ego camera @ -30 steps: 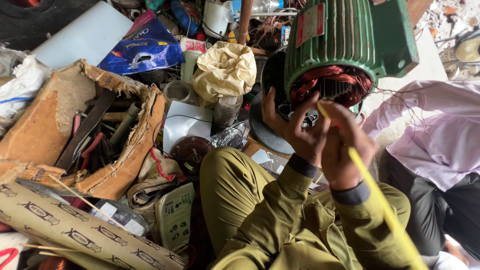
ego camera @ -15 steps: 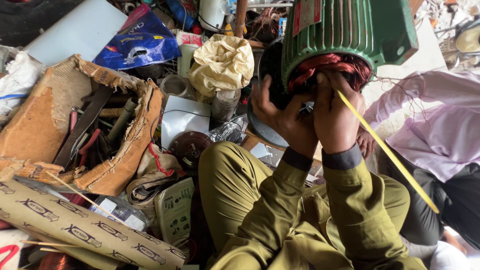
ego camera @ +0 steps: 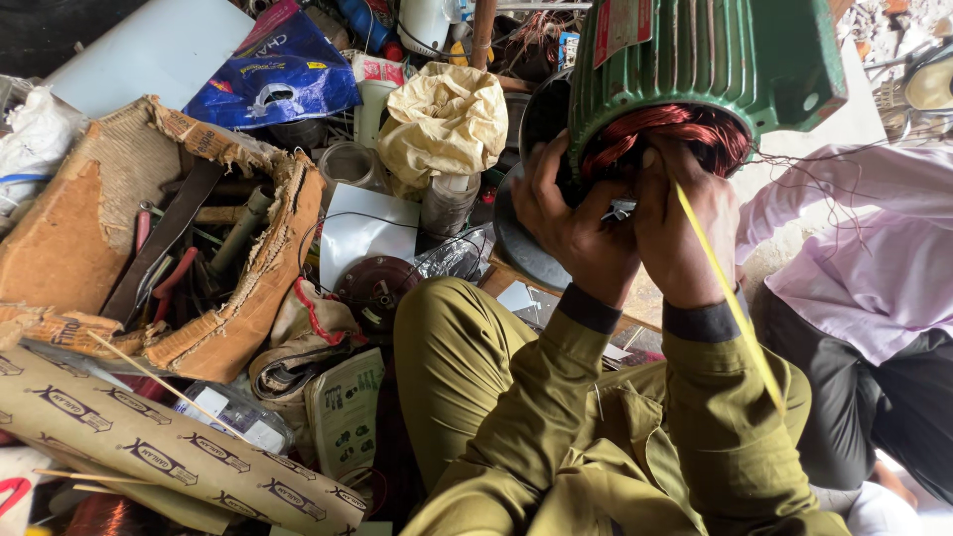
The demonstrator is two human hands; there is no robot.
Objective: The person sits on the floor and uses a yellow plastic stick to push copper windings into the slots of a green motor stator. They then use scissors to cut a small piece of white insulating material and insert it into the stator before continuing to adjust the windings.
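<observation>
1. the green motor housing (ego camera: 695,69) sits at the upper right of the frame, its copper windings (ego camera: 675,129) exposed.
2. left hand (ego camera: 576,233) has its fingers curled against the coil; a hard tug could nick the wire.
3. right hand (ego camera: 685,238) is pinched on a yellow strip (ego camera: 730,298); it could slip loose.

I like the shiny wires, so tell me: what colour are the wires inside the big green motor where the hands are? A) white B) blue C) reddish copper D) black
C, because the coil of wires showing at the open end of the green motor, just above the left hand and right hand, is reddish copper.
</observation>
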